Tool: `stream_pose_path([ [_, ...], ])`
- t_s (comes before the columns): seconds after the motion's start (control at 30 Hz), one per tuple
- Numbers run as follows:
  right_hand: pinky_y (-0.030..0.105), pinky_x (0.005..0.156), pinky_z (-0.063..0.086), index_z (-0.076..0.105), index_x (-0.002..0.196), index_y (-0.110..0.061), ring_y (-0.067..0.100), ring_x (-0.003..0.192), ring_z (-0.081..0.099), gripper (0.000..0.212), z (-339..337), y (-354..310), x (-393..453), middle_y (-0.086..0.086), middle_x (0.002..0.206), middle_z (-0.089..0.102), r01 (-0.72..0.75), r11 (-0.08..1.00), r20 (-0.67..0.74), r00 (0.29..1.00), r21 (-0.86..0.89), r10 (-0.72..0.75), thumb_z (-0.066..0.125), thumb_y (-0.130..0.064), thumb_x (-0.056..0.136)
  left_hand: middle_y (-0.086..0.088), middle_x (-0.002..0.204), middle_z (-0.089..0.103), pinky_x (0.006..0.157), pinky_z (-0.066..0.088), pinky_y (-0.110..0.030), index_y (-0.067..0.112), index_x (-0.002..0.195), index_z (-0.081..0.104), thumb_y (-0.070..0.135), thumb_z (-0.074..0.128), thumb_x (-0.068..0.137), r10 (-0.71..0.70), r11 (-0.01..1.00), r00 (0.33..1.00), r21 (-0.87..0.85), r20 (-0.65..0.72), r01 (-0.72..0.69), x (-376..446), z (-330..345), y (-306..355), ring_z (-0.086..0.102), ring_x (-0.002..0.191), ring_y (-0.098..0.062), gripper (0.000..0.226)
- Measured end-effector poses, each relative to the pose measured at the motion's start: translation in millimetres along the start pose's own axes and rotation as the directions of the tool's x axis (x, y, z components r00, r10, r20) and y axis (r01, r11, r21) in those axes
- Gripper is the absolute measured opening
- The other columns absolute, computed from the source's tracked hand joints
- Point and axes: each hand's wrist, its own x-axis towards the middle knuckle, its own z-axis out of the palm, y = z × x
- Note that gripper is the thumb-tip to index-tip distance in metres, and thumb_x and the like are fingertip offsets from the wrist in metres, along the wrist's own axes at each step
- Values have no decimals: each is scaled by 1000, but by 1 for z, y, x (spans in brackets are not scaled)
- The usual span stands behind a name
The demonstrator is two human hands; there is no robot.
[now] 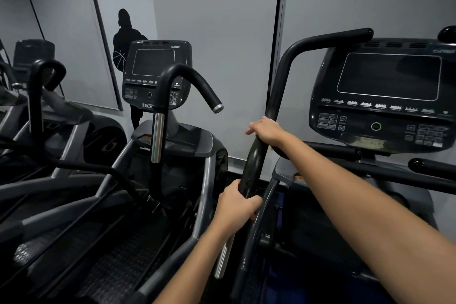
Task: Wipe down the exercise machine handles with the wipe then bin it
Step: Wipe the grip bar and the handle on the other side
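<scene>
A long black curved handle [280, 86] of the exercise machine on the right rises from the lower centre and bends right at the top. My right hand [267, 131] is wrapped around it about halfway up. My left hand [238, 205] grips the same handle lower down, just above a chrome section [223, 258]. No wipe shows in either hand; anything under the right palm is hidden. The machine's console [385, 96] with a dark screen sits to the right of the handle.
A second machine [155, 74] with its own black hooked handle [187, 76] stands to the left, and a third is at the far left edge. Grey walls with a dark figure graphic close off the back. Textured black footplates [118, 261] lie below left.
</scene>
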Motion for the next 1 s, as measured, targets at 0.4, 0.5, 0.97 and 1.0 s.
stream_pose_path([
  [0.4,40,120,-4,35,154,-40,1,152,-14,50,48,11,-106,-18,168,-4,242,919,-82,970,311,-228,30,-53,106,-1,64,69,66,59,-39,15,97,64,25,73,65,3,999,999,-45,45,-1,-1,-3,-1,65,58,-17,35],
  [0.5,41,118,18,23,159,-19,20,152,16,59,35,-6,-73,-3,168,5,16,857,-131,989,516,61,35,-43,106,-3,63,68,73,60,-44,10,98,62,28,71,63,6,1000,999,-10,33,-5,-2,-3,-1,65,59,-16,40],
  [0.97,40,73,60,50,118,-5,40,97,69,42,27,-13,-101,27,105,66,-359,368,288,928,858,235,56,-40,97,1,67,67,68,60,-44,15,98,64,23,72,69,4,1000,1000,7,3,-4,-3,-1,-1,64,59,-14,31],
  [1.0,41,77,58,51,115,-5,39,96,67,41,23,-13,-102,25,101,63,-382,362,323,922,851,214,56,-41,96,1,67,67,69,60,-43,16,98,64,22,72,70,5,1000,1000,8,4,-5,-2,-1,-2,64,59,-14,30],
])
